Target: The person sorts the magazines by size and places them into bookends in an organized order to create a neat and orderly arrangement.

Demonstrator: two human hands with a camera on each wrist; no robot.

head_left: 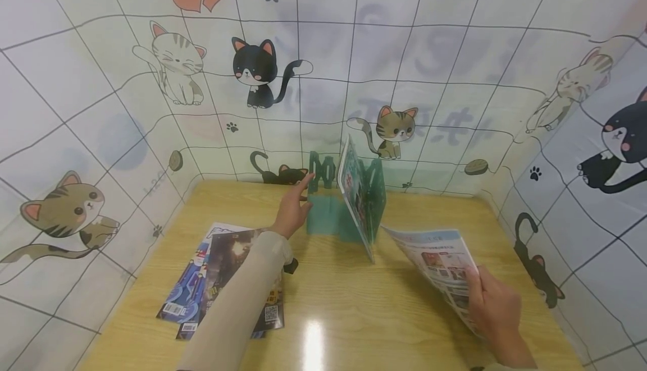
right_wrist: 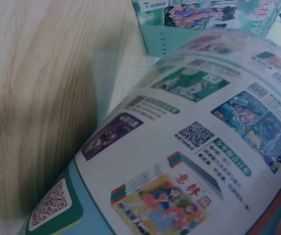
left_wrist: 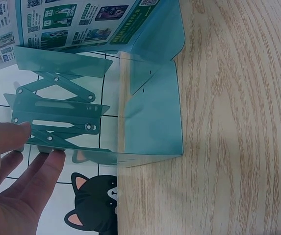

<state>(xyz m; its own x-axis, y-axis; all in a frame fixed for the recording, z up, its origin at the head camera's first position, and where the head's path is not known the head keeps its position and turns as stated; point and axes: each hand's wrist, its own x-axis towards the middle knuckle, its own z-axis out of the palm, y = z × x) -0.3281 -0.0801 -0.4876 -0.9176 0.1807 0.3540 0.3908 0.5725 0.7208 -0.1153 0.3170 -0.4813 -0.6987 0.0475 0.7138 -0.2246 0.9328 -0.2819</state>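
Observation:
A teal metal folding book rack (head_left: 323,214) stands at the back of the table. Its left end panel lies between the thumb and fingers of my left hand (head_left: 292,208); in the left wrist view the thumb (left_wrist: 17,134) is on the inner side and the fingertips are on the outer side. One magazine (head_left: 354,191) stands upright but slanted against the rack's right side. My right hand (head_left: 497,306) grips another magazine (head_left: 437,259) by its right edge, above the table at the right. That magazine bends and fills much of the right wrist view (right_wrist: 179,132).
Several magazines (head_left: 242,253) lie overlapped on the left of the wooden table (head_left: 343,315), partly under my left forearm. A cat-patterned cloth (head_left: 328,79) covers the walls behind and on both sides.

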